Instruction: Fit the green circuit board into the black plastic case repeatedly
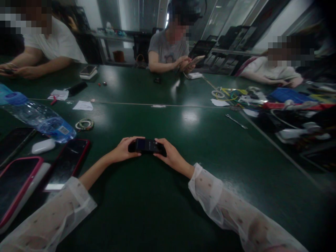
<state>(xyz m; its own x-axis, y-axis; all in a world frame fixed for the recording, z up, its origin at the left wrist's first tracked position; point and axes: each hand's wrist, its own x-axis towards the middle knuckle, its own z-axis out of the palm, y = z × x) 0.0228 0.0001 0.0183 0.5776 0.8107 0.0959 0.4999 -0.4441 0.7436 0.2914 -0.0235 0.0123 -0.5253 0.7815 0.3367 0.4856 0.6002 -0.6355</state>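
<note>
A small black device [148, 145], with faint light marks on its screen, is held level between both hands above the green table [147, 210]. My left hand [124, 150] grips its left end, fingers along the far edge and thumb at the near edge. Round the right end is my right hand [169, 153], closed in the same way. The palm-side surfaces of both hands are hidden. Sheer white dotted sleeves cover both forearms.
Left side: a plastic bottle [43, 117], a red-edged phone [67, 162], a white case [43, 146], a pink-edged phone [19, 182] and bracelets [84, 124]. Right: a wrench [236, 121] and heaped cables [291, 105]. Three people sit across the table.
</note>
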